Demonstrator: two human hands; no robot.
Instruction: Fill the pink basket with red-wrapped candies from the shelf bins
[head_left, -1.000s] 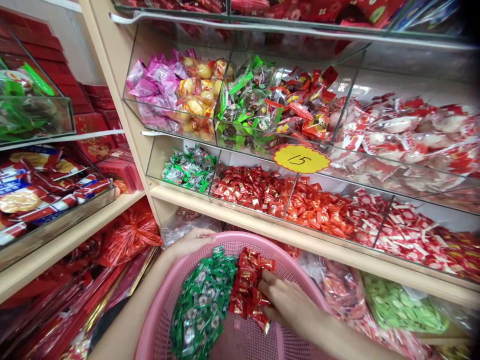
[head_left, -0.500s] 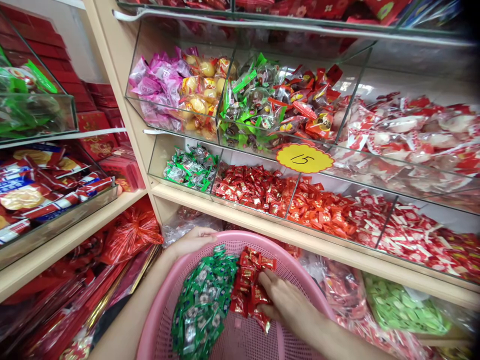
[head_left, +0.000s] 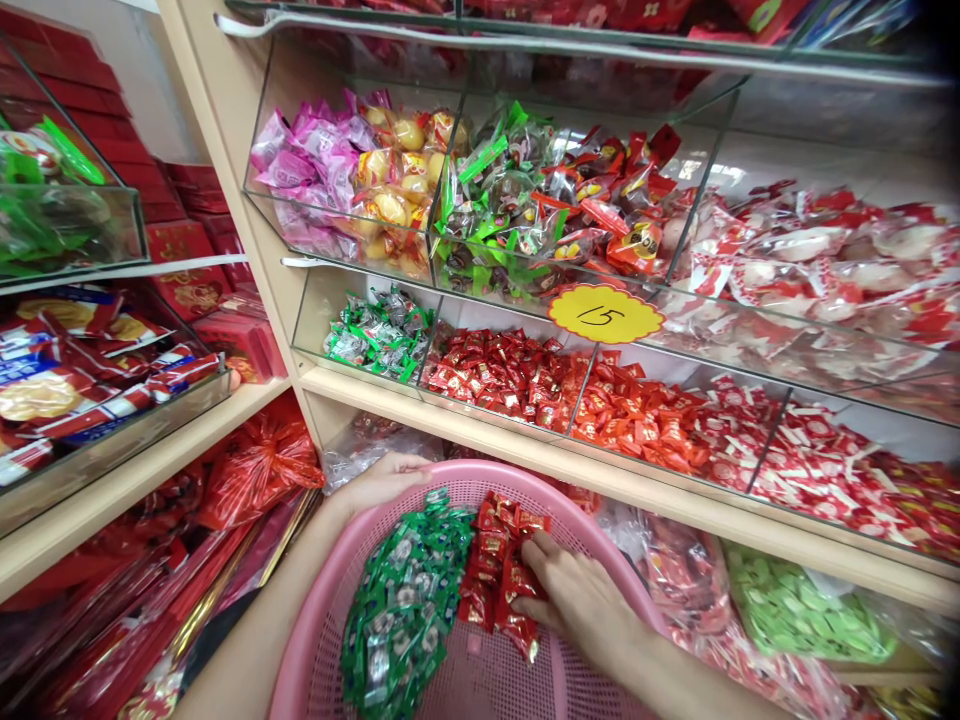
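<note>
My left hand [head_left: 388,478] is closed over the far left rim of a pink perforated plastic basket [head_left: 319,610]. Green-wrapped candies [head_left: 405,605] form a pile on the basket's left side. Right beside them lies a smaller heap of red-wrapped candies [head_left: 491,565]. Inside the basket, my right hand [head_left: 570,590] is at the right edge of the red heap, its thumb and fingers apart and the fingertips at the wrappers. The undersides of those fingers are partly hidden.
Clear bins of red candies [head_left: 510,375], green-and-silver candies [head_left: 382,335] and larger wrapped sweets stand on shelves ahead. A yellow price tag [head_left: 606,314] reads 15. Below the wooden shelf edge [head_left: 465,435] are bagged candies [head_left: 806,605]. Packaged biscuits [head_left: 97,360] fill a bin at left.
My right hand has shifted slightly right, and its thumb and fingers are a little farther apart beside the red candies. My left hand stays on the basket rim.
</note>
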